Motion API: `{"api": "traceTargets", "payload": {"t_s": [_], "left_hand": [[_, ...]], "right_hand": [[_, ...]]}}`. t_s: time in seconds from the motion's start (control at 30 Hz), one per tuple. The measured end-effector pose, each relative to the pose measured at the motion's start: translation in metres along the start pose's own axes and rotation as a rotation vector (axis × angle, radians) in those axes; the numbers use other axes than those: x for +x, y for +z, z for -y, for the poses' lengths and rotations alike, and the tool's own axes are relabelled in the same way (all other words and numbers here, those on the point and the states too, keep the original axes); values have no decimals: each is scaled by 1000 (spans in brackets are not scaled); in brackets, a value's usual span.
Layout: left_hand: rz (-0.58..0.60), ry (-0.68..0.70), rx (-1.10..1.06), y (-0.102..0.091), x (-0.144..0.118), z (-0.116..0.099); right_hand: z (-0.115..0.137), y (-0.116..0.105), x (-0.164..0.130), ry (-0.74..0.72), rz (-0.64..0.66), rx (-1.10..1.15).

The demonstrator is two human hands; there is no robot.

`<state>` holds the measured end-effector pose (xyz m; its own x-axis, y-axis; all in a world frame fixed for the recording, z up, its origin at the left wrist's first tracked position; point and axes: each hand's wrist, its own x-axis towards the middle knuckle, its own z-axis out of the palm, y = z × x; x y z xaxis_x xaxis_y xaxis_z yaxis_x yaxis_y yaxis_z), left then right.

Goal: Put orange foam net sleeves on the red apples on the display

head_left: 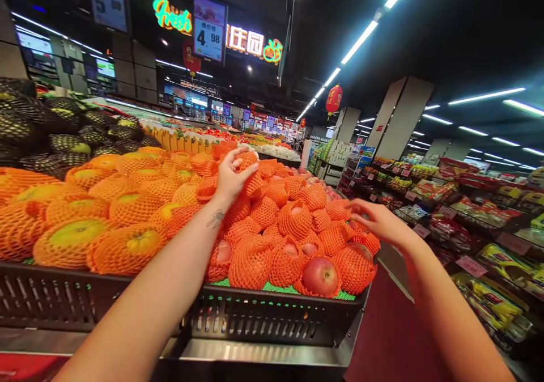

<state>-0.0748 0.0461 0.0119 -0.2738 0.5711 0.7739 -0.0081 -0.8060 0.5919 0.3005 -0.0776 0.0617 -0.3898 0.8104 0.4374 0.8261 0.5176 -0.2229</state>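
Netted apples [293,223] are lying in the crate [272,314], larger netted fruit [106,212] sitting to their left, packaged-goods shelves [467,223] standing right.

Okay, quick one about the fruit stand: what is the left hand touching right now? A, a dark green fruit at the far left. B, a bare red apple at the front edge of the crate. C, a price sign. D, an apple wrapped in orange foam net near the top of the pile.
D: the left hand closes its grip on a net-wrapped apple high on the pile, while the right hand hovers open beside the heap.
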Motion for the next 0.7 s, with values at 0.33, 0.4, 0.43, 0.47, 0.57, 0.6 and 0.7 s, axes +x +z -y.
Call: {"api": "traceTargets", "payload": {"t_s": [0.33,0.4,0.43,0.47,0.57,0.6,0.7], "left_hand": [[-64,167,560,6,-16,-20],[-35,168,634,7,-18,-21],[-34,171,655,7,-18,-21],[-39,170,671,6,-18,-21],[-49,157,705,5,-17,-21],[-46,154,714,5,-17,-21],[-48,145,724,5,-18,-24]], "right_hand": [[-111,47,-33,153,589,-351],[-111,52,-30,169,617,-384],[-111,53,-28,182,631,-393],[-112,54,-27,194,640,-401],[-115,53,-26,162,604,-411],[-114,53,-26,115,583,-399],[-107,51,-28,-37,521,-355]]}}
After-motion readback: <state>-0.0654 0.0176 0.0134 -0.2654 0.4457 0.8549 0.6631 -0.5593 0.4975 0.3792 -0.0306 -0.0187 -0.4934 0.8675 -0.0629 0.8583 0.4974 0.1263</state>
